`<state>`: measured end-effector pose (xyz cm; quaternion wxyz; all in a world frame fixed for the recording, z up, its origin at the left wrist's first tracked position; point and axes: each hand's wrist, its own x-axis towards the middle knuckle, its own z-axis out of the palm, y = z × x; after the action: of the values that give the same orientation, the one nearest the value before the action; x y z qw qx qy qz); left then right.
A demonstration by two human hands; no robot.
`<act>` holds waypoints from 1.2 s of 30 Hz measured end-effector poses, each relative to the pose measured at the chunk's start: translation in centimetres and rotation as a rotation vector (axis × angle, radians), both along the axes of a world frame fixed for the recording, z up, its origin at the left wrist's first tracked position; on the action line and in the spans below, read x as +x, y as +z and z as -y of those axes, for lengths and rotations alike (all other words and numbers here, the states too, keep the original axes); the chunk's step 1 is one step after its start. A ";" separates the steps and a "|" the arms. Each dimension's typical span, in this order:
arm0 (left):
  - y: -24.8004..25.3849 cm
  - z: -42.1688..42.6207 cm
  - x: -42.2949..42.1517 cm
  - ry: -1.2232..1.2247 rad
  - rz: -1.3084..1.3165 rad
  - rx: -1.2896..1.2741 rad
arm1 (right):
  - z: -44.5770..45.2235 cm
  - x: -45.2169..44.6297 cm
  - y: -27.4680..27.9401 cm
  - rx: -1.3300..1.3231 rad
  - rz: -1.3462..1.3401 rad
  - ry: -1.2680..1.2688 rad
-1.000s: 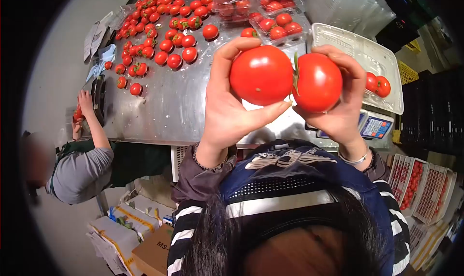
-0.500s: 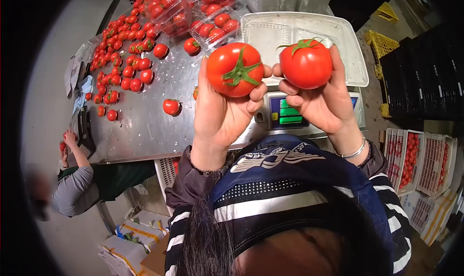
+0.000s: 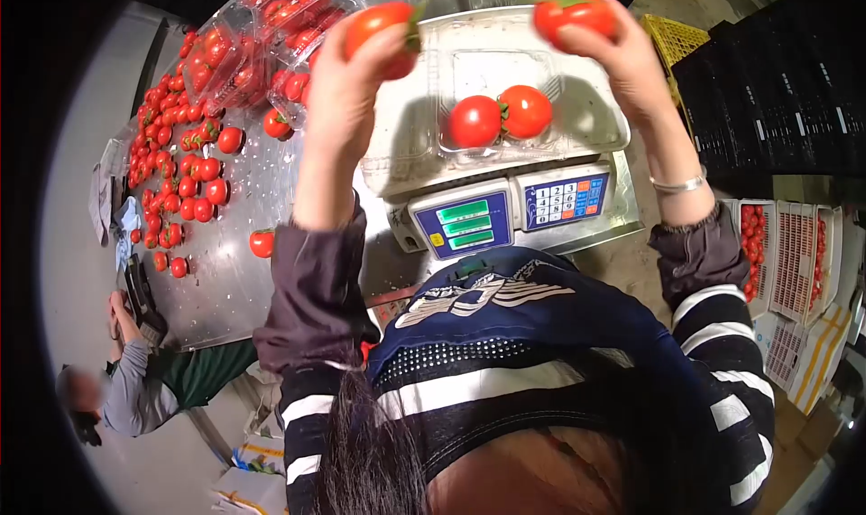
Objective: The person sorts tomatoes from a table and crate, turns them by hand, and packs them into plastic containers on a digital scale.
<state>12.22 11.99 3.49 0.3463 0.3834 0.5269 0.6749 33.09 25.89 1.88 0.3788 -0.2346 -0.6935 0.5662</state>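
My left hand (image 3: 338, 96) is closed around a red tomato (image 3: 379, 23) with green leaves, raised over the left side of a white tray (image 3: 591, 109). Another tomato (image 3: 573, 12) is gripped in my right hand (image 3: 622, 50), above the tray's far right part. Between and below the hands, two tomatoes (image 3: 475, 122) sit side by side in the near part of a clear plastic punnet (image 3: 496, 68). That punnet rests on the tray, which lies on a digital scale (image 3: 465, 225) with lit green displays and a keypad.
Loose tomatoes (image 3: 188, 186) lie across the left of the metal table (image 3: 225, 289). Filled clear punnets (image 3: 216, 59) are piled at the back left. Crates with tomatoes (image 3: 794, 253) stand at the right, below black crates (image 3: 767, 109). Another person (image 3: 140, 384) is at the lower left.
Both hands have moved up and apart, each still holding a tomato. The punnet with two tomatoes and the scale's keypad now show plainly. My view has shifted to the right.
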 end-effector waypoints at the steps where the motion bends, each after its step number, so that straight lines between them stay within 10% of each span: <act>1: -0.7 -1.5 0.2 0.027 -0.202 -0.064 | -0.6 -0.4 -0.5 0.152 0.177 -0.027; 5: -3.4 -5.0 1.7 0.089 -0.626 -0.224 | -1.7 -2.5 -1.8 0.713 0.435 0.012; 13: -6.4 -5.8 3.7 0.250 -1.445 -0.371 | -1.9 -2.6 -2.9 0.984 0.729 0.008; 24: -5.6 4.5 -2.1 0.436 -0.737 -0.170 | 0.0 6.5 -4.1 0.640 0.320 -0.428; 36: -6.7 13.3 0.9 0.605 -0.783 -0.305 | 4.4 8.9 -6.8 0.382 0.099 -0.306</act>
<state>13.11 -1.33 -3.20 -0.0358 0.3828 0.7969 0.4660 42.03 21.54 -4.89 0.4634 -0.2885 -0.7619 0.3487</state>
